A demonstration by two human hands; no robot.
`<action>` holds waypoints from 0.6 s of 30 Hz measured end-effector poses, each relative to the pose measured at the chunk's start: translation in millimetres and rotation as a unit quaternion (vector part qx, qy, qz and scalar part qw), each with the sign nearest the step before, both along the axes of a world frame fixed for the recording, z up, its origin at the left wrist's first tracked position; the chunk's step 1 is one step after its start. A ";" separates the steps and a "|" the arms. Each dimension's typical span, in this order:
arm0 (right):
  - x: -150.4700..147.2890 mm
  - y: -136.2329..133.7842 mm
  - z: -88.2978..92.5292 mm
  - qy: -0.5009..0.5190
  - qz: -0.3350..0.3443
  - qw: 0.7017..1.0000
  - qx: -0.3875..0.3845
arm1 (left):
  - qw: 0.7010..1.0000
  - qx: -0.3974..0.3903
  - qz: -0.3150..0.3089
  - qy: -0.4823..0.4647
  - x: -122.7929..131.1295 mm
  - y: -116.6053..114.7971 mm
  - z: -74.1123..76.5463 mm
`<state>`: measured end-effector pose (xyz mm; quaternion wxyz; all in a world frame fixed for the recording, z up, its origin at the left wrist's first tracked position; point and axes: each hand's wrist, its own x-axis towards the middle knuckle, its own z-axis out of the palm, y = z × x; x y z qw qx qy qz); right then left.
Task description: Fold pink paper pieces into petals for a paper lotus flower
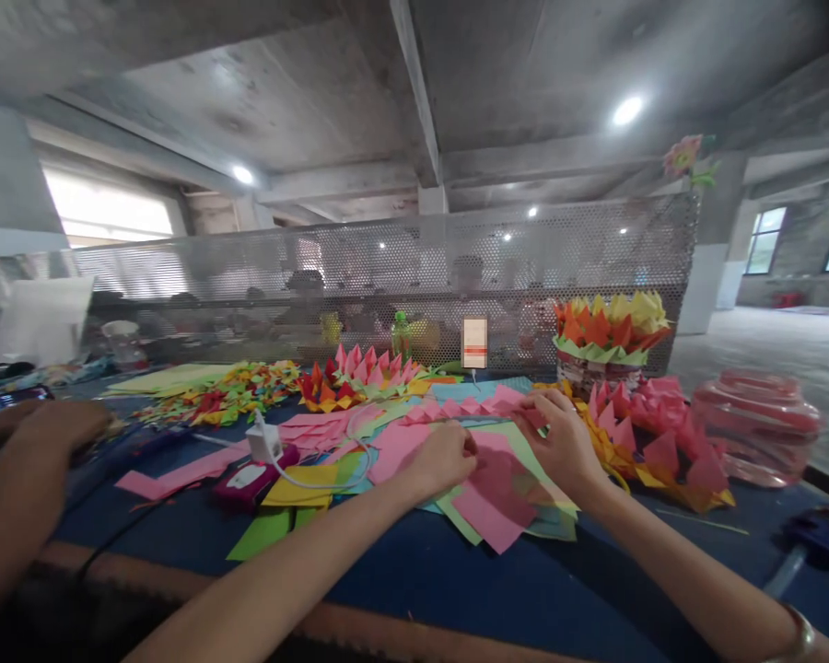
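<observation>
Right hand (558, 442) is pinching pink paper (507, 400); left hand (439, 459), grip indiscernible, is risking skewing loose sheets (494, 508) by brushing them.

- Left hand (446, 453): fingertips curled from view, contact with the pink sheet (490, 506) unclear.
- Right hand (559, 442): fingers hide the pink strip's (504, 401) end.
- Toward the desk's (387, 575) left end, a co-worker's hand (65, 428) is blurred, its grip hidden; the phone (14, 398) is cut off.
- Right edge: blue tool (822, 539) blurred, cut off.
- Upright card (475, 336): print too small.
- Shapes behind the perforated screen (249, 267): indistinct.
</observation>
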<state>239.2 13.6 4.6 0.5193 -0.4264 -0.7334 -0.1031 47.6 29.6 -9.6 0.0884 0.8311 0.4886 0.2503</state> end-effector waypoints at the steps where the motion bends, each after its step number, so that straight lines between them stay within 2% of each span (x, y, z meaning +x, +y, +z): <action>1: 0.2 0.2 -0.3 -0.001 0.001 1.000 -0.001 | 1.000 -0.011 0.016 0.013 2.7 -0.3 0.2; 7: 0.6 1.5 -3.9 -0.020 0.009 1.000 -0.012 | 0.998 -0.007 0.058 0.030 14.5 -4.3 -4.0; 10: 0.4 1.5 -4.2 -0.022 0.011 1.000 -0.012 | 0.998 -0.004 0.050 0.027 9.0 2.3 4.7; 13: -0.1 1.6 -4.3 -0.024 0.013 1.000 -0.013 | 0.998 0.001 0.066 0.017 -16.2 16.8 26.5; 18: -1.6 2.2 -6.7 -0.023 0.023 0.999 -0.022 | 0.986 0.001 0.165 0.002 -85.9 36.5 63.8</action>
